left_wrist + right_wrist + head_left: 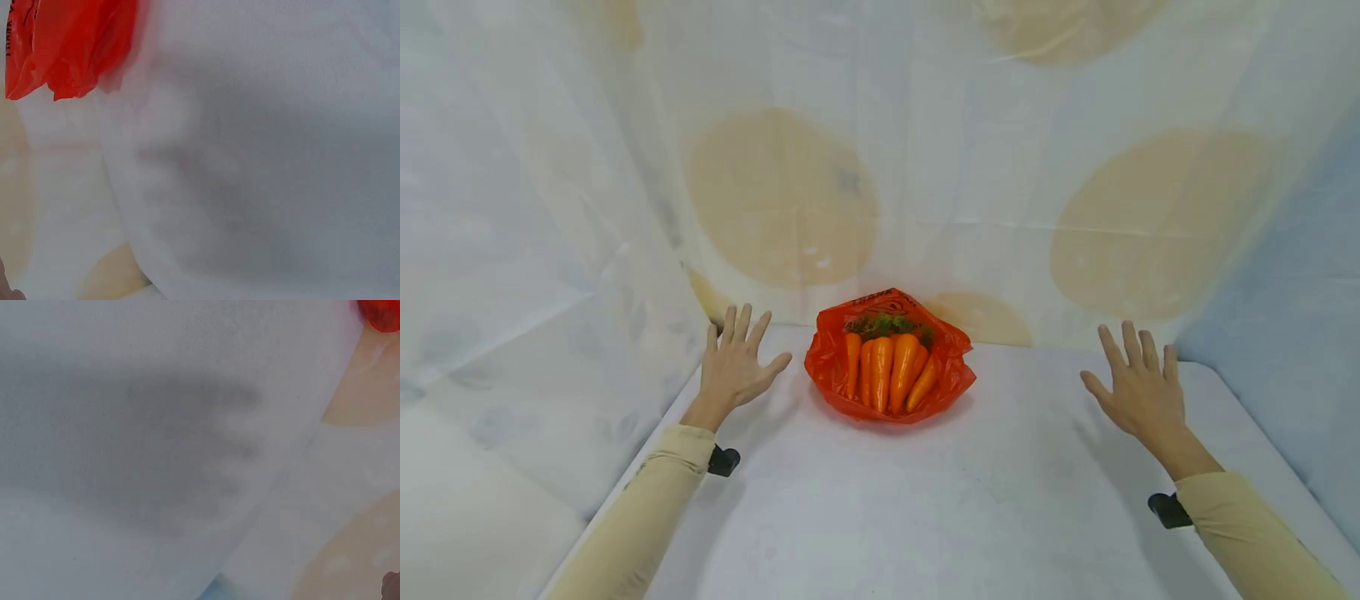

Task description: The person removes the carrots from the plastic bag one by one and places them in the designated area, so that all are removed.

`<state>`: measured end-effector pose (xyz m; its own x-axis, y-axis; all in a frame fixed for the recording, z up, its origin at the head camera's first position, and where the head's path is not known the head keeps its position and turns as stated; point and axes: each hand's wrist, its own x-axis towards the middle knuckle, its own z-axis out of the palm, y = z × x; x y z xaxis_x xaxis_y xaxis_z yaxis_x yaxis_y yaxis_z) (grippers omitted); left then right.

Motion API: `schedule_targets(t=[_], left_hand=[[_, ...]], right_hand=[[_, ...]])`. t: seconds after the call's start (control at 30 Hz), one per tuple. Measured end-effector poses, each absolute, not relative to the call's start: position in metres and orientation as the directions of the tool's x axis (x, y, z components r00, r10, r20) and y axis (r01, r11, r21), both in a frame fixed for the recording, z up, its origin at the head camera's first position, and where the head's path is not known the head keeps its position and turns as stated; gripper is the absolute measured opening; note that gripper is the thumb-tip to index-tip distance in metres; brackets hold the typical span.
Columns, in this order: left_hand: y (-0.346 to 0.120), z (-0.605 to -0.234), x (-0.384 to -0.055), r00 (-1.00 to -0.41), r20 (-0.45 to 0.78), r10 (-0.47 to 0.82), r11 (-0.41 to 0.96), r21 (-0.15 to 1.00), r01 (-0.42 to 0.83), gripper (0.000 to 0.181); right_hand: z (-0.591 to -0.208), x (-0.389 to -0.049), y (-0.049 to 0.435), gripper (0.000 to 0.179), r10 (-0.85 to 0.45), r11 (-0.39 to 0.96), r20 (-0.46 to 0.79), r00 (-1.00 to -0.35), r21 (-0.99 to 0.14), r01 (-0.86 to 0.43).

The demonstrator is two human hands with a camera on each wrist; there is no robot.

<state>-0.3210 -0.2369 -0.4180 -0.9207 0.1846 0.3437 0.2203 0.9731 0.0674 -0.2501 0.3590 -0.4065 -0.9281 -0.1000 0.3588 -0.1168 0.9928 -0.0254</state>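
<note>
in the head view, a red plastic bag [826,360] sits on the white table [880,508], near its far edge, with its mouth turned toward the camera. only this view shows the orange carrots [882,371] inside it, side by side, with green tops [883,325] at their upper ends. to the left of the bag is the left hand [732,367], fingers straight and spread, apart from the bag. farther off, to the right of the bag, the right hand [1138,396] is spread the same way, holding nothing. behind the bag hangs a pale cloth [955,167] with tan spots.

the left wrist view shows the bag's outside, crumpled, with dark lettering at its edge. below the bag are a soft shadow [212,181] and a sliver of finger; from this view alone i cannot tell the grip.

the right wrist view catches just a corner of the bag. well apart from that corner, a finger-shaped shadow [169,444] lies on the table, and a bit of fingertip shows below the bag; the grip cannot be told here either.
</note>
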Motion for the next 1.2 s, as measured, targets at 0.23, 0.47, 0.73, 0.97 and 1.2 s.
schedule_targets(t=[0.23, 0.47, 0.73, 0.97, 1.2], left_hand=[[-0.235, -0.424, -0.320, -0.934, 0.310, 0.176, 0.964, 0.138, 0.227, 0.085], [-0.232, -0.433, -0.317, -0.950, 0.248, 0.192, 0.942, 0.226, 0.249, 0.087], [-0.222, -0.439, -0.313, -0.958, 0.219, 0.187, 0.901, 0.351, 0.256, 0.089], [-0.211, -0.449, -0.311, -0.979, 0.154, 0.134, 0.826, 0.528, 0.196, 0.092], [-0.199, -0.457, -0.314, -0.991, 0.084, 0.102, 0.716, 0.686, 0.132, 0.095]], right_hand=[[-0.406, -0.253, 0.356, 0.077, -0.128, 0.991, 0.401, -0.907, 0.008, -0.136], [-0.404, -0.255, 0.345, 0.065, -0.213, 0.974, 0.493, -0.844, 0.033, -0.226], [-0.406, -0.255, 0.326, 0.059, -0.275, 0.935, 0.553, -0.787, -0.039, -0.354], [-0.403, -0.253, 0.303, 0.053, -0.238, 0.914, 0.591, -0.771, -0.132, -0.383], [-0.395, -0.251, 0.277, 0.054, -0.184, 0.903, 0.518, -0.835, -0.247, -0.352]])
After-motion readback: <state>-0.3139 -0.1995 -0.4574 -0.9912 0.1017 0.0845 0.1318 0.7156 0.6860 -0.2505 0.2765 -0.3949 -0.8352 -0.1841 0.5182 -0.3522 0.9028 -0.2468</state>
